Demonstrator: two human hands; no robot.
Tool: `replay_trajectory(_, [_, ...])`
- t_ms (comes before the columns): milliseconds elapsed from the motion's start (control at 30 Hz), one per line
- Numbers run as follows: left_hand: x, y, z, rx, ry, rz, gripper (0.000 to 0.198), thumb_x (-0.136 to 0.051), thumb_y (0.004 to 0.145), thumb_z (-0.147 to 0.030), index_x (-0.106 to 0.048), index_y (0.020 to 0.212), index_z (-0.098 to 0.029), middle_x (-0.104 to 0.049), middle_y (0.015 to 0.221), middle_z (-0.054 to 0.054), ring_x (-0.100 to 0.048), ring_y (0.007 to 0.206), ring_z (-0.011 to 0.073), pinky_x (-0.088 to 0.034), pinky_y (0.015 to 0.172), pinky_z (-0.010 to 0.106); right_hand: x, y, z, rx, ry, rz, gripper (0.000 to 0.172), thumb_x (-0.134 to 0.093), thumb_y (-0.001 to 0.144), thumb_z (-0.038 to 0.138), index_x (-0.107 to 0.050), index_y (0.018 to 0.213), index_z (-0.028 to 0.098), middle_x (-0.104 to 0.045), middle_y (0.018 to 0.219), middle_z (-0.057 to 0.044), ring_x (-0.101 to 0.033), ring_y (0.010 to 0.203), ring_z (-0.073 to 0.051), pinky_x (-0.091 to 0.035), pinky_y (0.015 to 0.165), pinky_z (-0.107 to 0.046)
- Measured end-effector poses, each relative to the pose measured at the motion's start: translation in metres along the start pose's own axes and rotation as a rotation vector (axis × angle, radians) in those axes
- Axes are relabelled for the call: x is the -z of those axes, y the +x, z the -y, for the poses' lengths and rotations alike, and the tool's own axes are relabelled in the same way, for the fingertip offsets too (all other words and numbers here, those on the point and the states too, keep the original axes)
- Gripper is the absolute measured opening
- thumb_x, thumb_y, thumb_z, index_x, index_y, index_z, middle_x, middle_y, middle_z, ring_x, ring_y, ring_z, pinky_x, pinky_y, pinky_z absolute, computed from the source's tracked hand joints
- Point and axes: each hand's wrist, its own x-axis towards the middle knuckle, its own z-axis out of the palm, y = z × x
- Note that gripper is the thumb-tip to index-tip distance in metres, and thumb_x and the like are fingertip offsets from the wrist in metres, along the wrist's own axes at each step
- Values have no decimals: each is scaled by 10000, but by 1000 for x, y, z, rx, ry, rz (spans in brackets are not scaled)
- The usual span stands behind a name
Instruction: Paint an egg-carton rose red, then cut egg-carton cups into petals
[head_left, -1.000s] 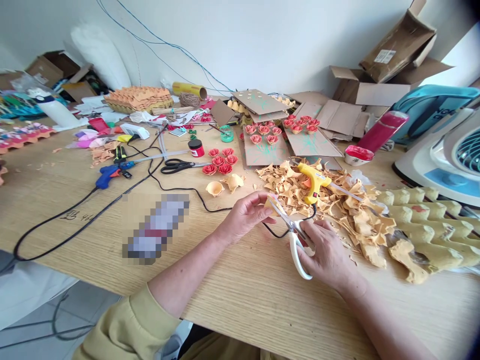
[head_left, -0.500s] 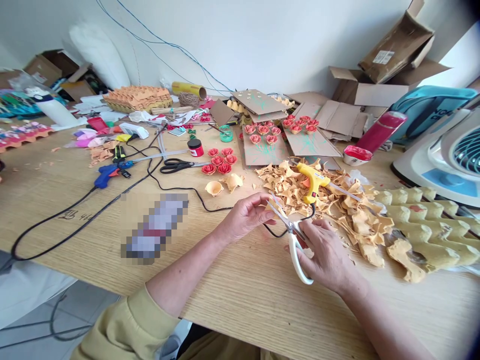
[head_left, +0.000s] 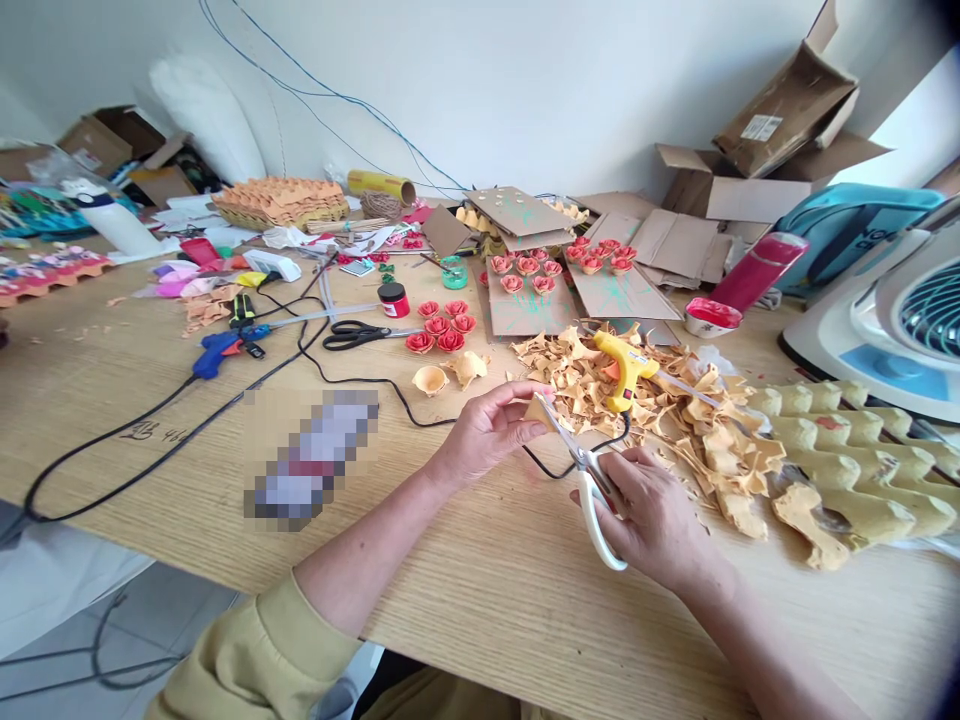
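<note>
My left hand (head_left: 495, 430) pinches a small piece of peach egg carton (head_left: 535, 409) between thumb and fingers. My right hand (head_left: 652, 510) grips white-handled scissors (head_left: 597, 530), its fingers through the loops. The blades point up and left and lie against the carton piece, nearly closed. Just beyond the hands spreads a pile of peach carton scraps (head_left: 562, 365), with a yellow glue gun (head_left: 623, 370) lying on it. Two cut carton cups, one a round cup (head_left: 430, 380) and one a pointed cup (head_left: 469, 369), sit left of the pile.
Red paper-pulp roses (head_left: 436, 326) stand behind the cups, near black-handled scissors (head_left: 352, 334). A blue glue gun (head_left: 217, 352) and its black cable lie at left, by a blurred-out object (head_left: 315, 460). Egg trays (head_left: 862, 470) and a white fan (head_left: 885, 310) occupy the right.
The scissor blades have come closer together at the carton piece. Both hands stay in almost the same place, and the view has shifted slightly.
</note>
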Motion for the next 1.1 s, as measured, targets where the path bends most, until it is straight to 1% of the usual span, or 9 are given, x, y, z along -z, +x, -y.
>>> replay_trajectory(167, [3, 1, -1, -5, -4, -8, 398, -833, 778, -269, -712, 1153, -219, -714, 1199, 72, -682, 1108, 198, -555, 958, 314, -1, 0, 0, 33, -10, -34, 279, -540, 931, 207, -345, 737, 254, -485, 600, 36, -493, 589, -161, -396, 628, -286])
replay_trajectory(300, [1, -1, 0, 61, -85, -18, 438, -829, 780, -320, -689, 1183, -215, -705, 1182, 80, -679, 1064, 202, -592, 890, 333, -1, -1, 0, 12, -7, -14, 257, -537, 936, 217, -368, 745, 250, -520, 625, 23, -512, 619, -165, -411, 637, -283])
replay_trajectory(400, [0, -1, 2, 105, -110, -34, 436, -839, 765, -326, -692, 1156, -204, -689, 1175, 71, -674, 1012, 182, -606, 866, 341, -2, 0, 0, -20, 9, 19, 237, -518, 955, 241, -386, 758, 247, -544, 646, 15, -521, 625, -165, -422, 646, -288])
replay_trajectory(467, [0, 0, 5, 119, -104, -23, 439, -857, 741, -314, -693, 1132, -199, -683, 1177, 66, -671, 992, 174, -610, 853, 339, -2, 1, -1, -43, 23, 36, 241, -510, 953, 246, -377, 753, 247, -532, 640, 22, -516, 616, -161, -422, 665, -300])
replay_trajectory(567, [0, 0, 10, 142, -95, 16, 457, -877, 714, -300, -693, 1119, -196, -695, 1105, 57, -679, 957, 166, -607, 843, 323, -2, 1, -2, -71, 43, 71, 230, -521, 931, 253, -374, 755, 244, -516, 653, 30, -512, 620, -158, -413, 711, -325])
replay_trajectory(700, [-1, -1, 13, 154, -62, 50, 470, -879, 714, -294, -693, 1134, -199, -711, 1038, 48, -696, 930, 159, -583, 897, 326, -1, 1, -1, -88, 42, 90, 217, -545, 918, 288, -387, 776, 239, -526, 688, 27, -514, 637, -162, -400, 743, -345])
replay_trajectory(800, [-1, -1, 10, 140, -39, 48, 472, -879, 713, -303, -698, 1136, -197, -717, 1064, 59, -699, 985, 181, -559, 952, 346, 1, 2, 1, -74, 45, 82, 224, -532, 914, 263, -370, 761, 244, -512, 659, 32, -510, 618, -163, -401, 722, -339])
replay_trajectory(967, [-1, 0, 4, 118, -23, 28, 484, -888, 701, -314, -700, 1130, -191, -696, 1191, 92, -646, 1167, 230, -524, 1016, 351, 2, 3, 3, -55, 49, 64, 252, -526, 912, 247, -350, 732, 254, -511, 631, 23, -519, 624, -174, -412, 662, -316])
replay_trajectory(1100, [0, -1, 7, 117, -23, 13, 503, -887, 702, -328, -686, 1143, -193, -677, 1131, 78, -657, 1062, 194, -566, 938, 329, 0, 1, 2, -56, 63, 44, 266, -516, 931, 259, -363, 714, 254, -505, 619, 17, -509, 622, -171, -404, 612, -295])
